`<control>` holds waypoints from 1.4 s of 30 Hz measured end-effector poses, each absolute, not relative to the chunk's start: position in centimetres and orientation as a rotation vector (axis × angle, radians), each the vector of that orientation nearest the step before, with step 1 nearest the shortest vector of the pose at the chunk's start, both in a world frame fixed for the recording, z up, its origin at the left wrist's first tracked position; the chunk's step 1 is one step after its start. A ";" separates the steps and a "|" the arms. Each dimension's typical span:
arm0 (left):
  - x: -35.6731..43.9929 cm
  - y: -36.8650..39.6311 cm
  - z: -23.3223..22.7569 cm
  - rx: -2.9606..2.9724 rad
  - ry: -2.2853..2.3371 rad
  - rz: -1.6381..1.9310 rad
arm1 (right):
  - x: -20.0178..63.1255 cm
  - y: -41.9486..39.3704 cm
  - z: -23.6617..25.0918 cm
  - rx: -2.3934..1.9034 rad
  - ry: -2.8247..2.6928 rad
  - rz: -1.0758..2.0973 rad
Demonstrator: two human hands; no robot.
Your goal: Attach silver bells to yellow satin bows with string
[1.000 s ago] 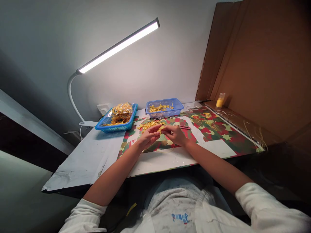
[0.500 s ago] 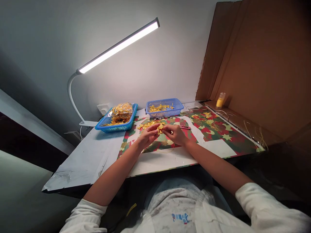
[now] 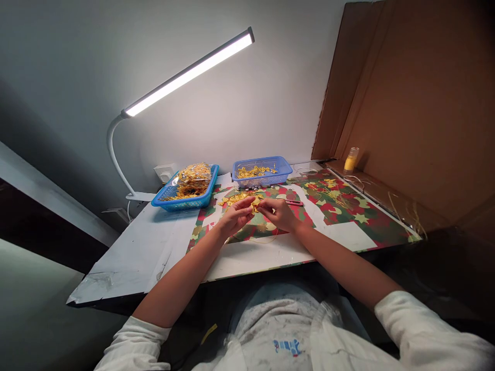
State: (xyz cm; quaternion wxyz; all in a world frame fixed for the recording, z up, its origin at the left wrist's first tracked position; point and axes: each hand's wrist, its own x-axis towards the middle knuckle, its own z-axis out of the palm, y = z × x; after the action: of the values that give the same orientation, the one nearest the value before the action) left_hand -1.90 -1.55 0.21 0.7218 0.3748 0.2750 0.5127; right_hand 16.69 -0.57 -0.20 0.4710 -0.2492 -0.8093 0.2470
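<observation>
Here, both hands pinch one small yellow paper piece (image 3: 254, 207) at frame centre.
Left hand (image 3: 236, 217) and right hand (image 3: 281, 214): fingertips closed on it, forearms converging above the table.

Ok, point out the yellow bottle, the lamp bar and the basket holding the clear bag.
yellow bottle (image 3: 351, 159), head view, on its body.
lamp bar (image 3: 189, 73), head view, mid lit strip.
blue basket (image 3: 175, 204), head view, on its front wall.

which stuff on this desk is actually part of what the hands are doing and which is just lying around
In use:
- small gold piece, pinched between left hand and right hand
- loose gold pieces just behind the hands
- two blue baskets holding more gold pieces

Lying about:
- yellow bottle
- desk lamp
- cardboard screen
</observation>
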 end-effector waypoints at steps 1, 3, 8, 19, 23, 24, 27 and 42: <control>-1.9 -1.5 0.2 0.830 0.607 1.131 | 16.7 -0.5 -0.2 -0.612 -1.982 0.602; -1.9 -1.5 0.2 0.831 0.607 1.131 | 16.7 -0.5 -0.3 -0.614 -1.984 0.602; -1.9 -1.4 0.1 0.827 0.607 1.138 | 16.7 -0.5 -0.3 -0.623 -1.978 0.609; -1.9 -1.4 -0.1 0.853 0.618 1.126 | 16.7 -0.6 -0.2 -0.606 -1.982 0.592; -1.9 -1.4 -0.4 0.858 0.627 1.113 | 16.6 -0.5 -0.2 -0.603 -1.985 0.588; -1.9 -1.4 -0.4 0.858 0.627 1.113 | 16.6 -0.5 -0.2 -0.605 -1.982 0.590; -1.9 -1.4 -0.3 0.857 0.620 1.118 | 16.6 -0.6 -0.1 -0.608 -1.976 0.613; -1.9 -1.5 0.0 0.830 0.619 1.123 | 16.7 -0.6 -0.2 -0.587 -1.978 0.614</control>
State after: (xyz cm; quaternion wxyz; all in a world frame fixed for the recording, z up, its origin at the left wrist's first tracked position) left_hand -1.89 -1.46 -0.02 0.7222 0.3759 0.2801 0.5087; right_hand 16.68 -0.58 -0.18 0.4746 -0.2400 -0.8088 0.2509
